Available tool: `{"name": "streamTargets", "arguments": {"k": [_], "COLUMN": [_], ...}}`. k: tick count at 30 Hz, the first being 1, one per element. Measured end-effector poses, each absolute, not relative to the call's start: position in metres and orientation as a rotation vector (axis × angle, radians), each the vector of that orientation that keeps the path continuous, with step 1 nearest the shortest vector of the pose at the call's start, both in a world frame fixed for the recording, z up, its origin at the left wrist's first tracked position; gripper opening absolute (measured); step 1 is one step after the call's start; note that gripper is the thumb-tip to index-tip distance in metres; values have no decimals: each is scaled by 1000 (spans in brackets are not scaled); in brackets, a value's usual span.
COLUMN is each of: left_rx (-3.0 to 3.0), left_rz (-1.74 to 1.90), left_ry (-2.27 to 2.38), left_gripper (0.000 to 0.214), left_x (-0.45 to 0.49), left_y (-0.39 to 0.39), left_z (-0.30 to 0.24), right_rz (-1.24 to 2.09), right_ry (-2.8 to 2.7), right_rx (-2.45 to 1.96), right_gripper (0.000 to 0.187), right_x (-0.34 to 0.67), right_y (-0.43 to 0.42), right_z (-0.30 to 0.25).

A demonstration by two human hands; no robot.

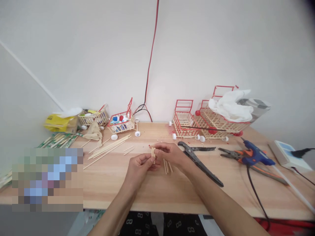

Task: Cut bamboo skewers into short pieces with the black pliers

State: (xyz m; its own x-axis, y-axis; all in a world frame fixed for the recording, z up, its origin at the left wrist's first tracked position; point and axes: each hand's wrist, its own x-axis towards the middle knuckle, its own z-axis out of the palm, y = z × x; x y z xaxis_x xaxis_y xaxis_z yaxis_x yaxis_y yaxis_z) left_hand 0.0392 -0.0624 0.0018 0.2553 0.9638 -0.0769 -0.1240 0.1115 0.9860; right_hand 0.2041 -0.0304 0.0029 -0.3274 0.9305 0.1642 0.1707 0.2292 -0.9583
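In the head view my left hand [140, 165] pinches a few short wooden sticks [153, 154] upright between thumb and fingers. My right hand [171, 153] meets it from the other side, its fingertips closed on the same sticks. Several more cut sticks [167, 166] show just below my right hand; whether they lie on the table or are held by it, I cannot tell. Long thin wooden sticks [109, 147] are spread to the left of my hands, with two short pieces [128, 150] nearer. To the right lie large black-handled cutters [200, 164].
Small stick-built carts with red trim stand along the wall, including a filled one [121, 123] and a bare one [186, 123]. A white bag [231, 106] tops another. At right are pliers [233, 154], a blue glue gun [257, 154] with its cable, and a white power strip [290, 155].
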Motion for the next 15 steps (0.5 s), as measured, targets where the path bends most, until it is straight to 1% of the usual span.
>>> {"name": "streamTargets", "arguments": {"k": [2,8,12,15], "left_rx": [1169,1163,1185,1282], "left_rz": [1046,1018,946,958], "left_ry": [985,974,918,970], "left_gripper": [28,25,28,23], "left_x": [39,40,38,37], "left_y": [-63,-62,-63,-66], "left_z": [4,3,1,3], "right_rz": [1199,1107,1178,1258], "right_ry": [-1709,-1653,-1530,-1431], "right_rx": [-1034,-1106,-1121,-1124], "right_gripper": [28,26,29,32], "right_x": [203,197,201,205], "right_y": [-31,-34,-34,-35], "right_z": [2,2,10,16]}}
